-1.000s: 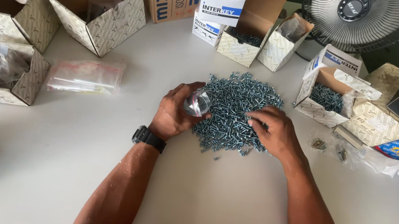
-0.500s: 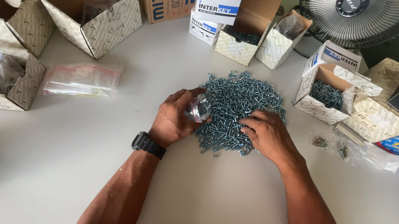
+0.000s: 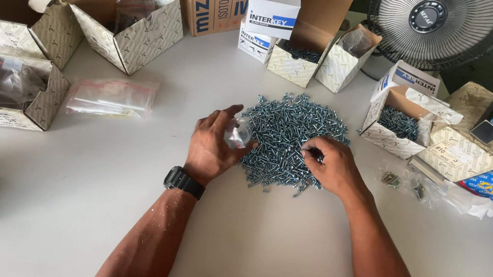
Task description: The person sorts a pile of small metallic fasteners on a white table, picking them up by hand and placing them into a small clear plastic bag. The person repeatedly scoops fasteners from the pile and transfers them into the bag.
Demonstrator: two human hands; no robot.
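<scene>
**Hands at the screw pile, bare table all around**

We see the left hand (image 3: pixel 213 143) curled around a small clear plastic bag (image 3: pixel 237 132), thumb up and fingers wrapped behind it, at the left edge of the pile of silver screws (image 3: pixel 290 135). The right hand (image 3: pixel 327 165) rests on the pile's lower right edge, its thumb and forefinger pinched together on what looks like a few screws; how many we cannot tell. The pile lies in the middle of the white table (image 3: pixel 63 184), touching both hands.

Toward us the table is bare up to its near edge, and a wide open stretch runs off to the left. Farther left lie a flat zip bag (image 3: pixel 111 97) and an open patterned box (image 3: pixel 5 89), both well apart from the hands. Behind the pile stands a row of small boxes (image 3: pixel 298 59), with a clear strip of table between. To the right an open box of screws (image 3: pixel 398 121) sits near the pile, a narrow gap between them. A fan (image 3: pixel 442 24) stands at the far right corner.
</scene>
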